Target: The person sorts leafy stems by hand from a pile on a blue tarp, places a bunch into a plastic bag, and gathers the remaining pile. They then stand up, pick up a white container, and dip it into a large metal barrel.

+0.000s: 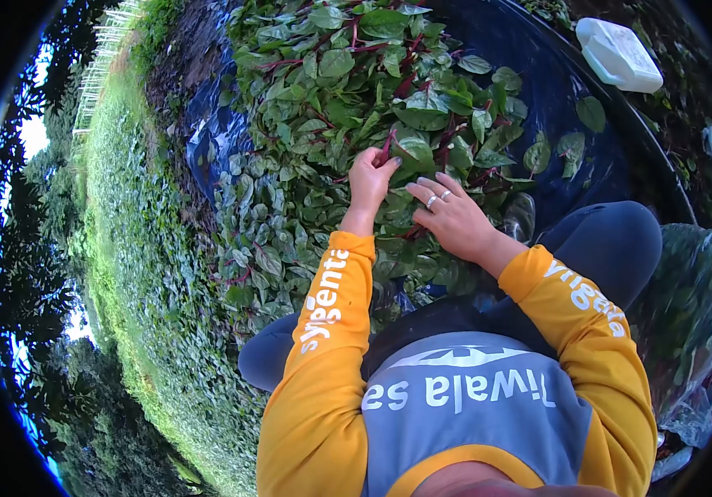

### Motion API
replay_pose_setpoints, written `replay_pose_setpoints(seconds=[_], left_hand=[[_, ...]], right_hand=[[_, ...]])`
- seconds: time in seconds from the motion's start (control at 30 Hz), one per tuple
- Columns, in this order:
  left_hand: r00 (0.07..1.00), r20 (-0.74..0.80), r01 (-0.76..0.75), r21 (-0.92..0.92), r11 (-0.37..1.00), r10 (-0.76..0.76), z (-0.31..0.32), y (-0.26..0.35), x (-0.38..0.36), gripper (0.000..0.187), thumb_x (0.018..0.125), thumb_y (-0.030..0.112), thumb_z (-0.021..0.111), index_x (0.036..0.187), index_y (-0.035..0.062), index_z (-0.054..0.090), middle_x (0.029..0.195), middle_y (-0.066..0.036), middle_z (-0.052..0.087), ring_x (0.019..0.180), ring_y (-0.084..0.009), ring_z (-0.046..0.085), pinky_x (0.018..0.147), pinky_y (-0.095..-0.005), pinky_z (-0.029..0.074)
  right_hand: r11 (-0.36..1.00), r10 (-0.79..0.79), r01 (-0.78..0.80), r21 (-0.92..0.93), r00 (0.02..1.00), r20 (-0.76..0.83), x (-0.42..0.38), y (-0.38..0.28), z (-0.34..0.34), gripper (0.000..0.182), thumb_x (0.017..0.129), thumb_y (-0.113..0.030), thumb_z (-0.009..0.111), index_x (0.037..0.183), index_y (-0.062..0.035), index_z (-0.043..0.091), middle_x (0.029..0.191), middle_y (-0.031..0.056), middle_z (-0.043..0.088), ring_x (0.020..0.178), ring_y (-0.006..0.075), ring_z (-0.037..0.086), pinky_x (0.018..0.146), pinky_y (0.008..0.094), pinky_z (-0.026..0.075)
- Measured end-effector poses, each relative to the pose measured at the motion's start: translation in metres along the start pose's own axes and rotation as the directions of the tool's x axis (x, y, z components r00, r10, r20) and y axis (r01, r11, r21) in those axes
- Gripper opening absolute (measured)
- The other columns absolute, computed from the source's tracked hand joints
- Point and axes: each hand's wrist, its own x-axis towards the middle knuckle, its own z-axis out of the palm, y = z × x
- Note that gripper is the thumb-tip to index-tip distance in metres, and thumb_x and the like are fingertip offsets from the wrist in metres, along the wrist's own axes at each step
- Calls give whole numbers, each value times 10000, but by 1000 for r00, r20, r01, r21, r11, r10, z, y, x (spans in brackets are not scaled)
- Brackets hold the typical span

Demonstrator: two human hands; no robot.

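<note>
A large heap of Malabar spinach (323, 108), with green leaves and dark red stems, lies in front of my crossed legs. My left hand (368, 178) is closed, thumb and fingers pinching a red stem (387, 145) that points away from me over the heap. Just to its right, my right hand (455, 219) is over the leaves, palm down with fingers stretched out and rings on it. Its fingertips are right at a broad leaf (413, 151) beside the stem.
Dark blue plastic sheeting (563, 74) lies under the heap, with a few loose leaves on it. A pale plastic jug (618, 55) lies at the upper right. Clear plastic bagging (695, 331) is by my right knee. Green growth (124, 248) stretches along the left.
</note>
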Motion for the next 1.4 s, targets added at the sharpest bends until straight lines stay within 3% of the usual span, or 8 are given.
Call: replay_pose_setpoints(seconds=[0.07, 0.2, 0.33, 0.4, 0.47, 0.57, 0.83, 1.4], left_hand=[[956, 80, -293, 324, 900, 282, -9, 9, -26, 212, 741, 134, 814, 835, 12, 668, 774, -87, 626, 712, -208, 606, 635, -318, 485], [895, 337, -365, 173, 915, 294, -5, 11, -73, 138, 737, 37, 745, 857, 16, 680, 815, -78, 637, 744, -207, 624, 700, -305, 506], [785, 600, 319, -176, 931, -156, -15, 22, -47, 242, 769, -27, 614, 989, 10, 709, 1004, -7, 694, 899, -101, 646, 831, -266, 515], [943, 273, -176, -79, 981, 191, -7, 13, -3, 266, 821, -41, 542, 1022, -6, 713, 986, -56, 710, 905, -138, 658, 855, -270, 509], [967, -6, -254, -69, 965, 254, 12, 19, 56, 282, 901, -42, 486, 1066, -14, 713, 994, -106, 743, 939, -186, 697, 889, -305, 523], [912, 104, -410, 172, 896, 398, 41, 19, 140, 363, 928, -74, 441, 1214, -29, 659, 1137, -155, 719, 1030, -192, 689, 939, -285, 509], [748, 636, -130, 418, 899, -188, 65, 44, 150, 424, 850, 41, 683, 1271, 45, 626, 1124, -58, 693, 1041, -164, 626, 947, -314, 481], [744, 658, 16, 162, 987, -120, -12, 75, 90, 353, 939, 201, 710, 1244, 29, 672, 940, 23, 711, 851, -62, 623, 815, -224, 487]], right_hand=[[1000, 13, -13, 16, 1000, 11, 3, 0, -5, 101, 849, -170, 598, 896, -108, 662, 1267, 133, 599, 1287, 292, 504, 1140, 477, 322], [998, -14, 16, -60, 999, 37, -1, 9, -2, 117, 852, -150, 589, 939, -106, 654, 1211, 132, 618, 1231, 291, 548, 1084, 465, 378], [989, 145, -142, -32, 934, 325, -11, 14, -1, 186, 845, -123, 577, 1021, -121, 636, 1017, 84, 630, 1041, 247, 611, 924, 417, 436], [996, 87, -75, -55, 955, 283, -12, 15, 1, 218, 837, -125, 583, 1049, -149, 628, 886, 45, 597, 901, 225, 613, 814, 381, 422], [994, 104, -93, -51, 953, 283, -14, 13, 3, 197, 834, -132, 589, 1024, -156, 637, 902, 47, 607, 925, 223, 612, 838, 380, 422], [994, 111, -103, -43, 945, 308, -13, 14, -1, 162, 830, -140, 596, 977, -168, 657, 925, 46, 621, 964, 221, 606, 871, 382, 421], [992, 124, -107, -73, 953, 276, -23, 21, 0, 137, 838, -142, 573, 938, -112, 662, 1026, 72, 648, 1078, 247, 586, 1067, 491, 363], [987, 159, -153, -45, 969, 188, -21, 16, -10, 129, 838, -136, 589, 947, -93, 643, 1144, 88, 617, 1154, 262, 556, 1129, 511, 312]])
